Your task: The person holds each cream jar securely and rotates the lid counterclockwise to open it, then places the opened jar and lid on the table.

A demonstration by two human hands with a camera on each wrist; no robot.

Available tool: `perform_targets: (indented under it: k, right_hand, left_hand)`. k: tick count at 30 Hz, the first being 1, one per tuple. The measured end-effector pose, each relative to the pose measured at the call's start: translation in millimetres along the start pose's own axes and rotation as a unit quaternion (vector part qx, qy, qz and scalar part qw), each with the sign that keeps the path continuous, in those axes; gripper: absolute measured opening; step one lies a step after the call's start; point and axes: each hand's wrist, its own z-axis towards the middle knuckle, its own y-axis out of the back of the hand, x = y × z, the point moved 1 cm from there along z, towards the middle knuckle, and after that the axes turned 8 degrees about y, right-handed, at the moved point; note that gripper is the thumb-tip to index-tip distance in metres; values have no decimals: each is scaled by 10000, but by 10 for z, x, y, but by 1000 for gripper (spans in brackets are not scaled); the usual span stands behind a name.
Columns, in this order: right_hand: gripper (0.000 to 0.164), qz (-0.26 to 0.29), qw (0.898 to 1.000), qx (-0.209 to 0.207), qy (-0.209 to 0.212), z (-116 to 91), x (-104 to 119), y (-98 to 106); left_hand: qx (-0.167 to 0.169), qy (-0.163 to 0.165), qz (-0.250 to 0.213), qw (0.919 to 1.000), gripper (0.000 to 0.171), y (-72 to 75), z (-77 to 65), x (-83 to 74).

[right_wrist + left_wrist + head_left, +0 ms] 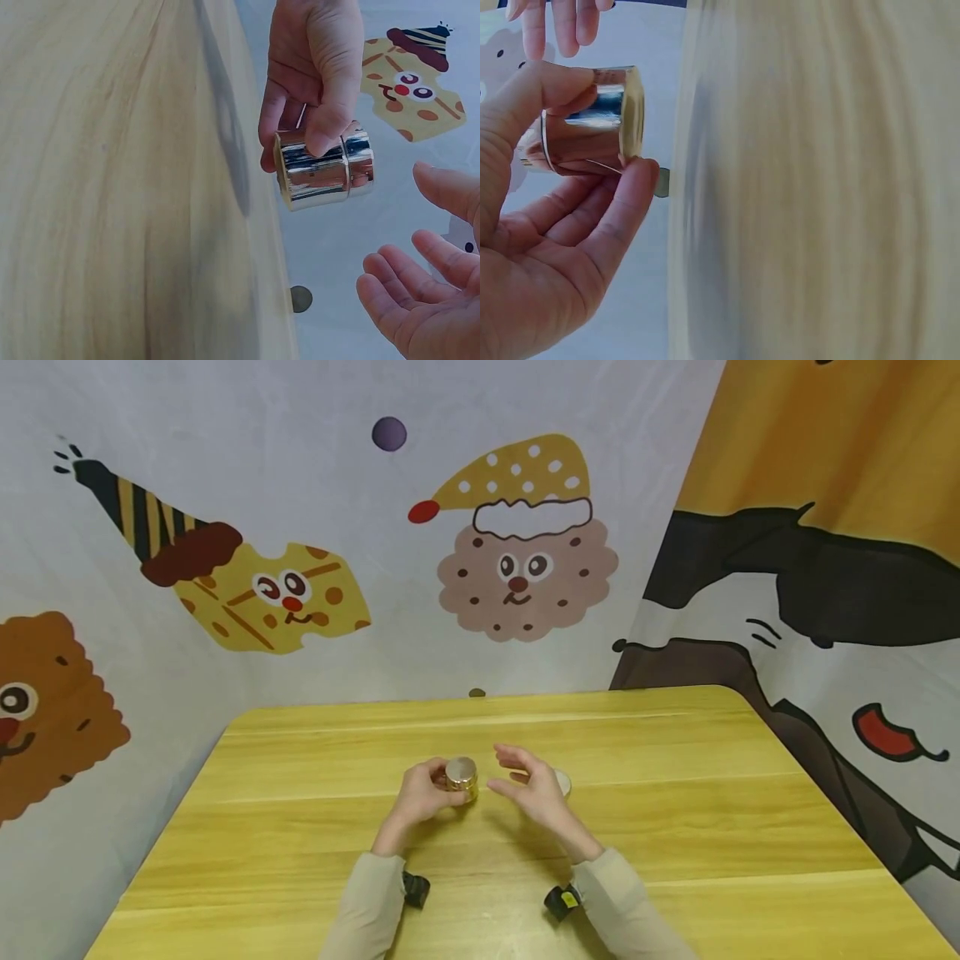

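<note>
A small shiny gold jar point(462, 779) with a flat round top is held upright over the table. My left hand point(422, 795) grips it from the side. In the left wrist view, the thumb presses one side of the jar point(600, 135) and the fingertips the other. My right hand point(534, 792) is just to the right of the jar, apart from it, its fingers loosely spread and holding nothing. The right wrist view has the jar point(322, 176) with a seam line around it. A pale round disc point(563, 783) on the table is partly hidden behind the right hand.
The yellow wood-grain table point(712, 827) has rounded far corners. Behind it hangs a pale cloth point(337, 485) printed with cartoon biscuits and cheese. Black wrist cameras point(415, 889) sit at both sleeves.
</note>
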Motion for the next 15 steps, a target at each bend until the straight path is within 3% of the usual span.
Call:
perform_targets:
  k: [5, 12, 15]
  right_hand:
    - [48, -45, 9998, -162, 78, 6, -220, -1]
    - [49, 13, 10000, -93, 32, -21, 68, 73]
    - [50, 36, 9998, -154, 152, -24, -20, 88]
  left_hand:
    - [28, 64, -300, 9995, 38, -1, -29, -68]
    - [-5, -206, -566, 9982, 38, 2, -68, -211]
    - [87, -351, -691, 9970, 39, -6, -84, -272]
